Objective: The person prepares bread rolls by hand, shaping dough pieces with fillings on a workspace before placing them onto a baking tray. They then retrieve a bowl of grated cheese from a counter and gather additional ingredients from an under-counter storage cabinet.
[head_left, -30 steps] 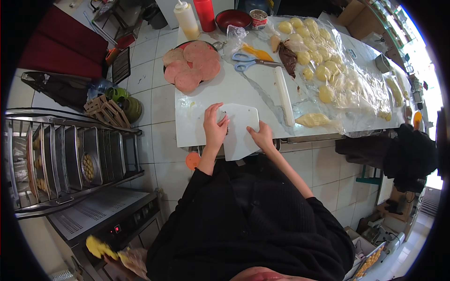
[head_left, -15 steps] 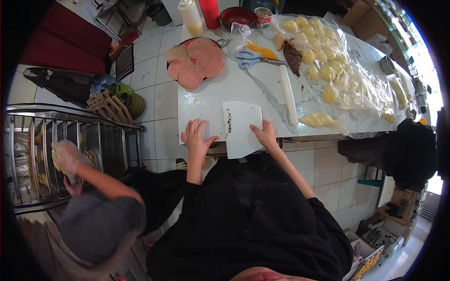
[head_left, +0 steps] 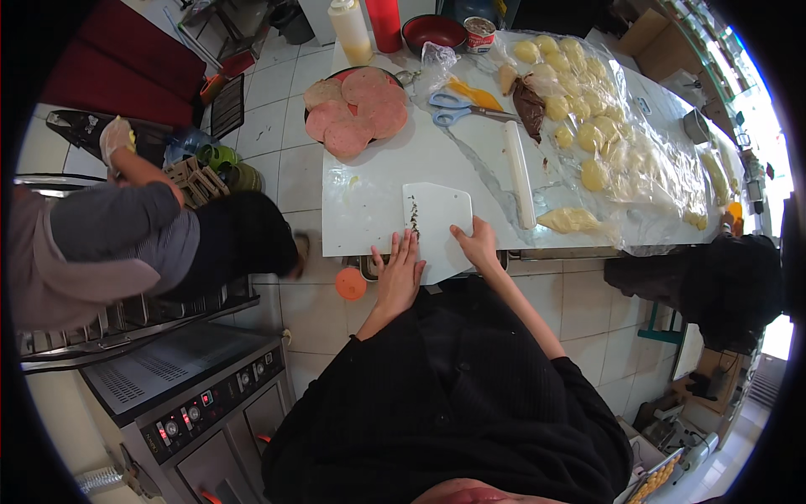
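My right hand [head_left: 477, 245] grips a flat white dough scraper [head_left: 445, 210] by its right edge, thumb on top, over the table's front edge. Small dark crumbs [head_left: 414, 214] lie in a line along the scraper's left side. Against its lower left edge, just below the crumbs, rests my left hand [head_left: 400, 273] with fingers stretched out. Beyond the scraper a red plate carries several round pink meat slices [head_left: 361, 113]. To the right lie blue-handled scissors [head_left: 462, 109], a long white rod [head_left: 519, 176] and a bag of pale yellow filling [head_left: 571, 220].
Several dough balls [head_left: 592, 134] sit under clear plastic at the right of the marble table [head_left: 361, 202]. A squeeze bottle [head_left: 350, 34], a dark bowl [head_left: 432, 32] and a can [head_left: 479, 35] stand behind. At left, a co-worker [head_left: 117, 227] stands by a rack and an oven [head_left: 201, 403].
My left hand has moved right and nearer, from the tabletop to the scraper's edge. My right hand keeps its hold. The co-worker has moved farther away, uncovering the oven and an orange round thing.
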A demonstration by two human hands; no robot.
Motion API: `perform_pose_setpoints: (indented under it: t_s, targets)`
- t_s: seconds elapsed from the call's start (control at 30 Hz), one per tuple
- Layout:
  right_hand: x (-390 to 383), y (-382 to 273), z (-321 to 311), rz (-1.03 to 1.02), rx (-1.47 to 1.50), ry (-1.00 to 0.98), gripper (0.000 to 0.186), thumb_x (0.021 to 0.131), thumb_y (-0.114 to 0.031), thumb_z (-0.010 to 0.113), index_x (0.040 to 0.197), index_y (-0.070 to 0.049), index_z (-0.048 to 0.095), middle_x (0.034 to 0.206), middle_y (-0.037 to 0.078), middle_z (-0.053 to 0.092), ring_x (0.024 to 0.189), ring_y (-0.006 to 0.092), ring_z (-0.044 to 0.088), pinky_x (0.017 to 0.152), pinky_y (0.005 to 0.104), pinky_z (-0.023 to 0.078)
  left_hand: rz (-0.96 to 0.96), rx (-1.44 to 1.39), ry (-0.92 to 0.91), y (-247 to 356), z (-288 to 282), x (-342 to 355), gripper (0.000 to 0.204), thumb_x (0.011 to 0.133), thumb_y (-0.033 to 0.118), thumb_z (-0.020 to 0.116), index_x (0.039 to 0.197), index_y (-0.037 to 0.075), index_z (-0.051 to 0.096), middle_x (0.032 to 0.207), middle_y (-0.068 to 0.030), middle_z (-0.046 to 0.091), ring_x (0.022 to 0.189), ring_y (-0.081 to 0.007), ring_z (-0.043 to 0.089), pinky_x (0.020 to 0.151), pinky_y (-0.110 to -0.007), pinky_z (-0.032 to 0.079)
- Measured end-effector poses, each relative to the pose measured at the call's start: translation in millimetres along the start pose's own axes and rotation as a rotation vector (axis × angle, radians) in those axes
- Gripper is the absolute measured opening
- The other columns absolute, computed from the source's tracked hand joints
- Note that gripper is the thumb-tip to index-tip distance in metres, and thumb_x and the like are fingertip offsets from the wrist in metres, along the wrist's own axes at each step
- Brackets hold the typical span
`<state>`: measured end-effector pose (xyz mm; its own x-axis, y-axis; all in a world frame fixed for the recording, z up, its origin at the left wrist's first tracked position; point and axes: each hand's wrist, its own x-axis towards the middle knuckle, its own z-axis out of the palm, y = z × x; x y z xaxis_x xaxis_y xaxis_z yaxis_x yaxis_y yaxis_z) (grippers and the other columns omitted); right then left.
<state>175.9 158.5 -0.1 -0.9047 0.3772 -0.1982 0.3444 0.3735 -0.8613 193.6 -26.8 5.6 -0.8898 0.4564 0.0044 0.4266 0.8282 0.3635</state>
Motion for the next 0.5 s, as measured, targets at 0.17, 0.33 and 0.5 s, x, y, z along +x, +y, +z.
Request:
perform_pose_setpoints:
  t_s: [0.17, 0.33, 0.5]
  targets:
    - [4, 12, 0, 0.100, 0.064, -0.085, 0.031, 0.071, -0.018, 0.064, 0.091, 0.004, 0.057, 0.078, 0.018, 0.062, 0.073, 0.0263, 0.061, 0.066, 0.0350, 0.046, 0.052, -0.199, 0.235, -5, -11, 12, 0.040, 0.085, 0.014, 0.046, 0.124, 0.005, 0.040, 0.116, -0.0116, 0.051, 0.113, -0.0244, 0.044, 0.103, -0.046, 0.011]
    - [0, 19, -4, 0.158, 0.514, -0.180, 0.029, 0.076, -0.015, 0.062, 0.096, 0.004, 0.054, 0.082, 0.010, 0.061, 0.073, 0.0149, 0.057, 0.065, 0.0291, 0.046, -0.096, -0.414, 0.472, -5, -33, 25, 0.029, 0.073, 0.008, 0.063, 0.102, 0.009, 0.058, 0.073, -0.0010, 0.064, 0.075, -0.0168, 0.060, 0.100, -0.041, 0.024]
    - [-21, 24, -20, 0.234, 0.654, -0.159, 0.031, 0.078, -0.016, 0.062, 0.101, 0.004, 0.052, 0.087, 0.008, 0.059, 0.076, 0.0127, 0.055, 0.067, 0.0265, 0.045, -0.037, -0.506, 0.449, 2, -39, 37, 0.022, 0.073, 0.012, 0.063, 0.095, 0.012, 0.061, 0.075, 0.0002, 0.064, 0.081, -0.0153, 0.057, 0.096, -0.035, 0.026]
